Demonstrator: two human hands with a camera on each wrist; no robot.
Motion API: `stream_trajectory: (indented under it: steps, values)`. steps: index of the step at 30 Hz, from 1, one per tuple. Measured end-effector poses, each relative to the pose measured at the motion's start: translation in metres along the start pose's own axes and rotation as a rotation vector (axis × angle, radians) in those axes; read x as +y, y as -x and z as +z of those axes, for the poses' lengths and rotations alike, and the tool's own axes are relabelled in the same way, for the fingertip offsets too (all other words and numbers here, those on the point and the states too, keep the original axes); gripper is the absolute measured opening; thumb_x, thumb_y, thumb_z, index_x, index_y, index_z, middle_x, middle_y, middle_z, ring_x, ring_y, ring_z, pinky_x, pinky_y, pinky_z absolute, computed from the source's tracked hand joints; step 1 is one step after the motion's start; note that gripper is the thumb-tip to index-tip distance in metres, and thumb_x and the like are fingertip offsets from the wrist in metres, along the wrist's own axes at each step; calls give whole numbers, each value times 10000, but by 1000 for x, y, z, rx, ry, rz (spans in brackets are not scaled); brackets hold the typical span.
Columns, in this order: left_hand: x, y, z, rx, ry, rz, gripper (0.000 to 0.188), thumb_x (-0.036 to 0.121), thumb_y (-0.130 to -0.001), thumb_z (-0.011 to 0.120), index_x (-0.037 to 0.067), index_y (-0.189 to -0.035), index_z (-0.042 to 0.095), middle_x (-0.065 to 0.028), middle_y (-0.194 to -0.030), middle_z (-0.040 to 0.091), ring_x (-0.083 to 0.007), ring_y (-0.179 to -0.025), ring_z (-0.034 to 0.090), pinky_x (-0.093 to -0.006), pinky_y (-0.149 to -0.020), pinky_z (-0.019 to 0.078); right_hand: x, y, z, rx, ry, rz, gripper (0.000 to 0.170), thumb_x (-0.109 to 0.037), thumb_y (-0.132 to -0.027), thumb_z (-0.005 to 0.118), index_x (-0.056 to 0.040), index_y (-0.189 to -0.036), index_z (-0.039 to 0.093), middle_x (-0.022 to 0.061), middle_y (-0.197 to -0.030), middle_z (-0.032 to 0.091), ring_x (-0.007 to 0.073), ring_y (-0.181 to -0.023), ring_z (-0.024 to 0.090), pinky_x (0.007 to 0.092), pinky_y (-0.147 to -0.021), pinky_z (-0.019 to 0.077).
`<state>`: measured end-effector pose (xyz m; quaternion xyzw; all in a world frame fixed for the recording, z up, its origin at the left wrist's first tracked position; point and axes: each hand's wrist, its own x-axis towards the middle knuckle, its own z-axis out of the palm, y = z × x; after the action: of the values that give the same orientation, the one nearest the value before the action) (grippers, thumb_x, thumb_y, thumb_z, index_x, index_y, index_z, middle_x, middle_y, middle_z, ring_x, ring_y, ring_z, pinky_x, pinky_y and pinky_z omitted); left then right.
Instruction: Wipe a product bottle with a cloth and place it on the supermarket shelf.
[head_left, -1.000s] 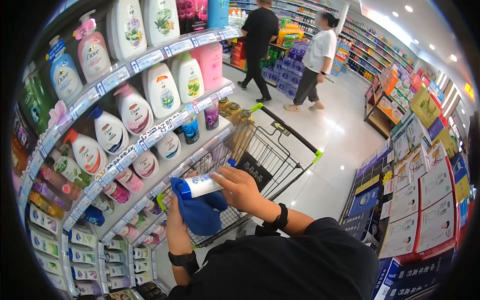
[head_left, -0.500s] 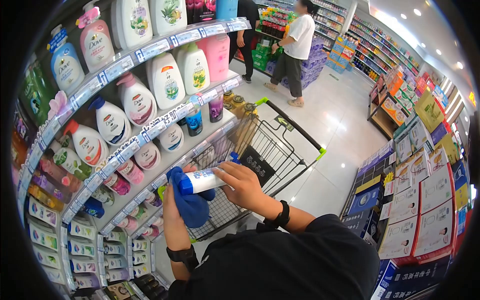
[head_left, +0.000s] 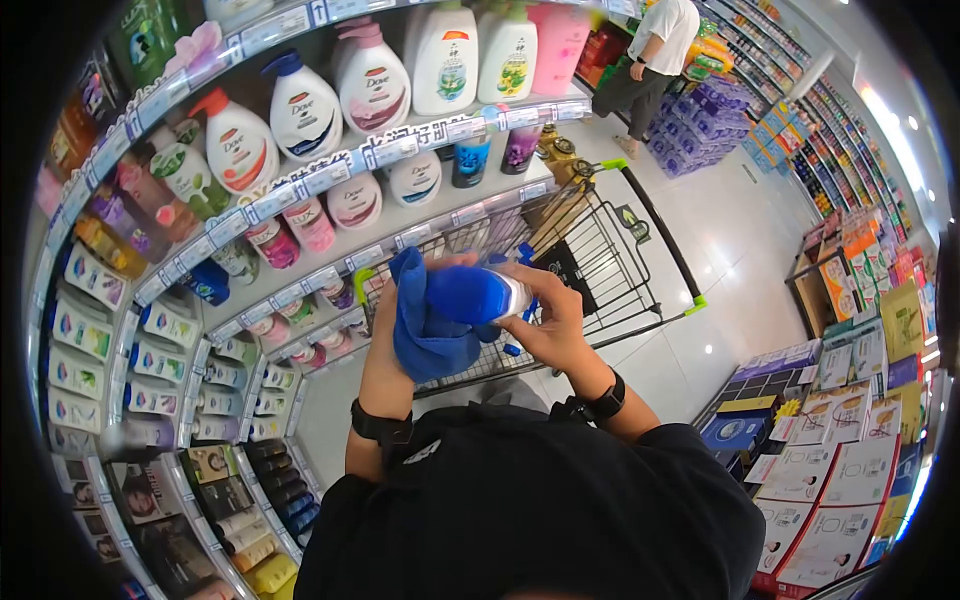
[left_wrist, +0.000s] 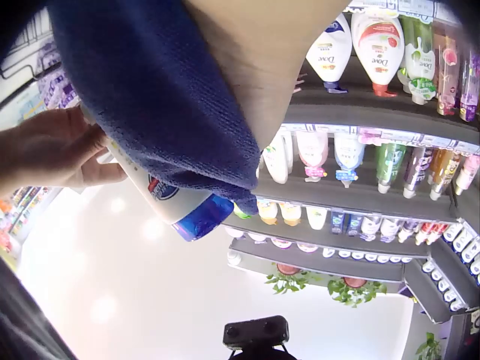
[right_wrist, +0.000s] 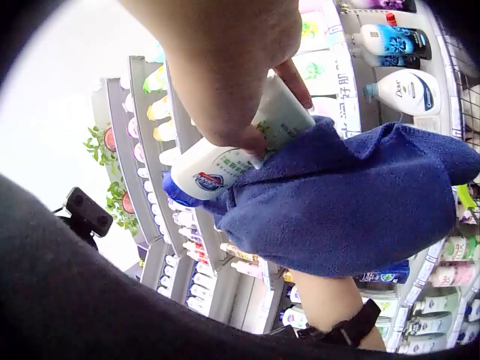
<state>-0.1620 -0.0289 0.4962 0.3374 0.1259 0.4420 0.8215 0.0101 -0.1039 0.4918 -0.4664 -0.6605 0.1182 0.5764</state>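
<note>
My right hand (head_left: pixel 550 318) grips a white bottle (right_wrist: pixel 217 166) with a blue cap, thumb on one side and fingers on the other. The cap (head_left: pixel 468 293) is tilted up toward the head camera. In my left hand (head_left: pixel 382 345) I hold a dark blue cloth (head_left: pixel 428 347), which drapes over much of that hand and lies against the bottle's side. In the right wrist view the cloth hangs below the bottle in loose folds, and green print and a small logo show on the bottle's front. Both hands are close together in front of the chest.
A wire shopping cart (head_left: pixel 655 285) stands just beyond the hands. Shelves of body wash bottles (head_left: pixel 305 110) curve along the left, with price rails at their edges. Stacked boxes (head_left: pixel 840 455) line the right side. A person in a white top (head_left: pixel 660 50) is farther up the aisle.
The head view has swung down and leftward. The bottle has turned from lying sideways, so its blue cap now points at the head camera. The cloth stays against it.
</note>
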Motion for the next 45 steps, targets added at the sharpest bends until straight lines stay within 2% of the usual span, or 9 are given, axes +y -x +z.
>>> stream_trajectory:
  steps: [11,14,18,23,30,31,35,38,45]
  values:
    - [-11,6,1,-37,-161,47,402,265,-851,558,-13,-1140,530,-141,-1159,563,-244,-1045,556,-318,-894,437,19,9,14,-102,-403,366,455,-53,-689,712,-30,-1105,528,88,-1039,594,197,-960,573,305,-809,461]
    - [-17,-5,-8,-230,-1220,348,426,229,-800,608,78,-1190,523,-102,-1146,574,-295,-987,569,-338,-836,448,33,19,15,-108,-210,331,404,-52,-721,668,-34,-1101,534,76,-1046,593,181,-957,568,303,-818,452]
    - [-27,-2,-16,-140,-1677,500,420,192,-724,657,133,-1128,559,-58,-1114,582,-293,-957,530,-392,-833,365,58,27,25,-97,-209,450,341,-63,-711,644,-30,-1043,572,92,-1007,612,181,-951,578,313,-819,449]
    - [-22,-29,-30,-192,-1471,465,488,152,-676,681,84,-1141,550,-98,-1166,554,-310,-1062,490,-414,-931,347,68,1,31,-166,134,125,369,10,-647,574,-38,-1013,585,136,-946,617,293,-871,604,333,-761,467]
    - [-26,-14,-24,-116,-1523,443,614,195,-675,718,48,-1212,460,-166,-1211,506,-331,-1110,471,-421,-934,364,58,-21,30,-52,259,194,384,-59,-608,682,-39,-976,573,142,-926,618,300,-836,613,325,-741,478]
    - [-28,-10,-22,-108,-1455,426,623,206,-676,725,45,-1213,454,-169,-1220,499,-333,-1121,465,-425,-939,363,53,-20,24,-92,254,223,415,-59,-628,707,-16,-1016,563,120,-906,632,208,-809,630,300,-732,484]
    - [-26,5,-4,-107,-1201,233,639,182,-656,745,34,-1204,453,-163,-1125,558,-310,-1038,545,-377,-859,430,22,-17,15,-176,-360,437,456,-54,-663,699,13,-1073,510,91,-940,616,158,-869,594,305,-769,485]
    - [-21,16,4,-152,-1016,129,647,168,-643,749,29,-1202,454,-141,-1058,598,-249,-961,590,-339,-811,461,-9,-18,7,-214,-456,365,444,-44,-672,696,6,-1073,513,87,-957,616,159,-866,601,306,-776,486]
    - [-29,37,23,-186,-470,-81,590,73,-714,690,-40,-1220,406,-101,-1125,531,-156,-1038,510,-304,-880,417,-38,-13,-12,-67,-215,236,461,-126,-667,727,9,-1062,533,117,-907,644,176,-828,634,301,-750,503]
